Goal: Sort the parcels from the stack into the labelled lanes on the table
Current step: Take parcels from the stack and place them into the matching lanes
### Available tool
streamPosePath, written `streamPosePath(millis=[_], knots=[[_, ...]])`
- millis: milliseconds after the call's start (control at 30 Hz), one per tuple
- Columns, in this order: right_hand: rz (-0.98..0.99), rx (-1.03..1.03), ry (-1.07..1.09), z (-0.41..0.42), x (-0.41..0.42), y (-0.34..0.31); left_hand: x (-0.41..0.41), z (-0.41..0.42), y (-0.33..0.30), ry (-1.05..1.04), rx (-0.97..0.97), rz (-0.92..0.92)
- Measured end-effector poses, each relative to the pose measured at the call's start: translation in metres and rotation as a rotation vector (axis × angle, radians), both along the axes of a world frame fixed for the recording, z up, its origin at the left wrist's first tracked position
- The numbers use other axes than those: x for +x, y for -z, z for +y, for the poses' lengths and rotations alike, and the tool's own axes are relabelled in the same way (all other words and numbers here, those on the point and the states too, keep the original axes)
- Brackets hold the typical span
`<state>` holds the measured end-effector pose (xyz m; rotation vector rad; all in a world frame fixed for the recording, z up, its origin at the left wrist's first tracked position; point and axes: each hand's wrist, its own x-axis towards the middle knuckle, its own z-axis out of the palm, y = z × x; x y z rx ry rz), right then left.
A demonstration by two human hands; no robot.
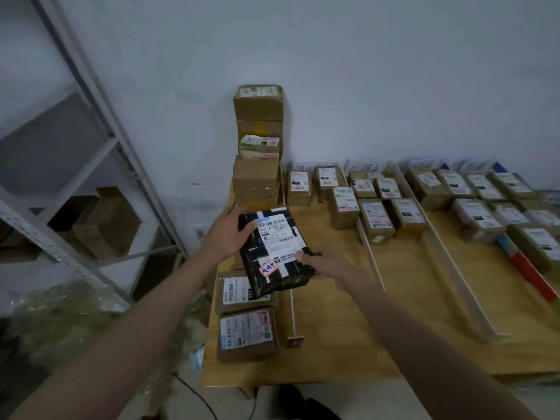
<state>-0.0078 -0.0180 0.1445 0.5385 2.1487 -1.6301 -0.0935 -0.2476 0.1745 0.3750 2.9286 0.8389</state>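
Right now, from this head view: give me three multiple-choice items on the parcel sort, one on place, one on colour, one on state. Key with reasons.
1. Where is the tall stack of brown parcels?
A. at the table's far left corner, against the wall
B. on the metal shelf
C. on the floor

2. What colour is the wrap of the held parcel?
A. brown
B. black
C. red

3. How is the held parcel carried?
A. it lies free on the table
B. by the left hand alone
C. by both hands

Key:
1 A, the stack stands on the table by the wall.
2 B, black wrap shows around its white label.
3 C, the left hand and right hand grip opposite ends.
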Motion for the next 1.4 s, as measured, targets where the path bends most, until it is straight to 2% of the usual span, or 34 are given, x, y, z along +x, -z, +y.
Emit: streamPosePath(millis=[267,400,600,833,1100,1400], knots=[[0.005,0.217,0.227,0.059,0.069,0.007,0.055,0.059,0.028,0.151,-0.156,0.09],[0.008,0.233,0.37,0.1,0.107,0.013,0.075,0.097,0.041,0.273,-0.275,0.126],[0.0,0.24,0.486,0.169,0.137,0.018,0.094,0.159,0.061,0.343,-0.342,0.135],[0.024,0.305,0.484,0.254,0.132,0.041,0.087,0.234,0.088,0.313,-0.408,0.119],[-0.006,0.365,0.366,0.339,0.106,0.097,0.092,0.312,0.121,0.248,-0.476,0.034],[-0.046,0.316,0.231,0.362,0.063,0.145,0.092,0.334,0.151,0.091,-0.519,-0.078]])
